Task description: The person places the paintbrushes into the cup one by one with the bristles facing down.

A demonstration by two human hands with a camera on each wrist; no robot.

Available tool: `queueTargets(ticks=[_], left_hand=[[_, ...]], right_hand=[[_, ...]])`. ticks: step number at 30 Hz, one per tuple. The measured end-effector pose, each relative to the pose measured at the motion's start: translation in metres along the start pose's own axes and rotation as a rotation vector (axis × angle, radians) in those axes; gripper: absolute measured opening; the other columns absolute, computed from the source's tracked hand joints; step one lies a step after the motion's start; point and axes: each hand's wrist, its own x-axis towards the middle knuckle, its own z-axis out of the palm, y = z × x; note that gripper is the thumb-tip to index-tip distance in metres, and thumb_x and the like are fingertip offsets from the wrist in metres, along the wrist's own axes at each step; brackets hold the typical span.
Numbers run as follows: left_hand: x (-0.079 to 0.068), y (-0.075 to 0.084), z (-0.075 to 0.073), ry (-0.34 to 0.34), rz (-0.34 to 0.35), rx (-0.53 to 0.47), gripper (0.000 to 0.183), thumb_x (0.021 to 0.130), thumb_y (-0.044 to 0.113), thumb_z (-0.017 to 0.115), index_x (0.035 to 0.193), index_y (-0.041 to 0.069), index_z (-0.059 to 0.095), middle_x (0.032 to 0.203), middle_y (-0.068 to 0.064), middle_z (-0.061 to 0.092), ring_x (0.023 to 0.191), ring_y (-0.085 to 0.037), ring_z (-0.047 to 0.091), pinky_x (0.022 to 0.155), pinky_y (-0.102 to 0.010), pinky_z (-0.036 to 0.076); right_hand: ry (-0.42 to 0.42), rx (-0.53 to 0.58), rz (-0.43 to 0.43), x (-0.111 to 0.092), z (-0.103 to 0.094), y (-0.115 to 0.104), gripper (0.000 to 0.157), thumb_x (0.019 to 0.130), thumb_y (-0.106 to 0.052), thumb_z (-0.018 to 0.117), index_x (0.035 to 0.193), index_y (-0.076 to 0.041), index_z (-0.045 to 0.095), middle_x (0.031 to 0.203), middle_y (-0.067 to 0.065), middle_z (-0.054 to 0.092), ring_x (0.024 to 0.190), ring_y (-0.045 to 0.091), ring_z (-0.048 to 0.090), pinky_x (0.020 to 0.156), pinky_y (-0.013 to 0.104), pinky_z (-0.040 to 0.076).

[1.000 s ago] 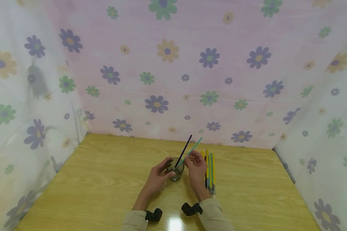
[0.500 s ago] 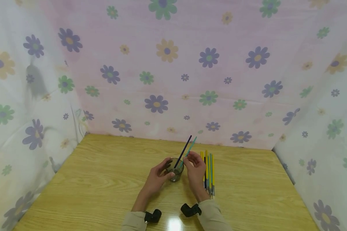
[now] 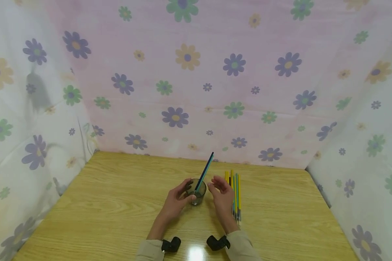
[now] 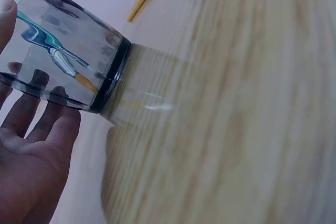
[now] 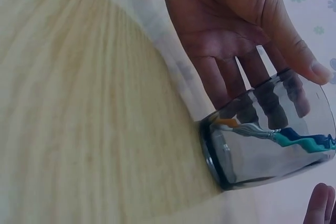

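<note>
My left hand (image 3: pixel 175 202) grips a smoky clear glass (image 3: pixel 200 200) from its left side, thumb near the rim and fingers round the far wall. Inside the glass lean a dark blue paintbrush (image 3: pixel 205 169) and a teal paintbrush (image 3: pixel 208 168), side by side with handles up and tilted right. Their orange bristles (image 4: pixel 85 83) point down at the glass's base in the left wrist view. Just right of the rim is my right hand (image 3: pixel 223 195), fingers loosely bent, holding nothing. Only its fingertips (image 5: pixel 317 205) show at the corner of the right wrist view.
Several yellow, teal and dark paintbrushes (image 3: pixel 239 192) lie in a row on the wooden table (image 3: pixel 117 195), bristle ends toward me, right beside my right hand and partly behind it. A flowered cloth (image 3: pixel 202 72) closes off the back and both sides.
The teal paintbrush has swung left against the dark blue one inside the glass. My right hand has let go of it and drawn slightly away. My left hand keeps holding the glass.
</note>
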Motion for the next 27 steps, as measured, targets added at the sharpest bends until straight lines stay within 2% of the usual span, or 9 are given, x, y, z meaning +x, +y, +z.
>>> queueTargets(ticks=[4,10,14,17,23,27], left_hand=[[0.000,0.001,0.001,0.007,-0.004,-0.003,0.069,0.096,0.009,0.071,0.156,0.003,0.038,0.156,-0.018,0.045,0.148,-0.036,0.038,0.121,-0.054,0.032],[0.002,0.002,0.002,0.013,0.003,-0.013,0.070,0.095,0.008,0.071,0.156,0.001,0.038,0.156,-0.019,0.045,0.147,-0.037,0.038,0.120,-0.056,0.032],[0.004,0.002,0.002,0.015,0.007,-0.024,0.069,0.095,0.006,0.071,0.155,0.001,0.039,0.156,-0.019,0.045,0.147,-0.037,0.039,0.121,-0.054,0.032],[0.005,0.003,0.002,0.019,-0.004,-0.025,0.070,0.095,0.006,0.071,0.156,0.001,0.038,0.156,-0.018,0.046,0.147,-0.035,0.039,0.121,-0.053,0.032],[0.005,0.003,0.003,0.018,-0.027,-0.006,0.071,0.097,0.010,0.070,0.158,0.003,0.035,0.157,-0.016,0.045,0.147,-0.035,0.039,0.121,-0.053,0.033],[0.004,0.003,0.003,0.014,-0.027,0.007,0.069,0.098,0.012,0.069,0.158,0.005,0.035,0.158,-0.015,0.044,0.147,-0.036,0.039,0.121,-0.054,0.032]], right_hand=[[-0.006,0.018,0.086,-0.003,-0.007,0.000,0.030,0.090,0.003,0.074,0.118,0.007,0.066,0.113,0.025,0.066,0.088,0.011,0.067,0.076,0.022,0.061],[-0.011,0.135,0.276,-0.006,-0.019,-0.003,0.038,0.092,0.003,0.071,0.127,0.011,0.059,0.107,0.010,0.067,0.087,0.012,0.069,0.078,0.029,0.063],[0.003,0.212,0.398,-0.004,-0.028,-0.008,0.041,0.096,0.002,0.066,0.134,0.010,0.054,0.103,0.002,0.064,0.089,0.010,0.068,0.082,0.028,0.063],[-0.013,0.216,0.444,-0.002,-0.036,-0.013,0.046,0.099,-0.001,0.064,0.140,0.011,0.049,0.105,0.000,0.062,0.092,0.009,0.067,0.085,0.026,0.062],[-0.053,0.189,0.477,0.007,-0.059,-0.020,0.051,0.101,-0.004,0.062,0.146,0.010,0.043,0.110,0.000,0.064,0.095,0.008,0.067,0.090,0.025,0.060],[-0.035,0.193,0.488,0.013,-0.075,-0.024,0.050,0.100,-0.005,0.063,0.145,0.007,0.044,0.105,-0.004,0.066,0.094,0.007,0.067,0.092,0.025,0.059]])
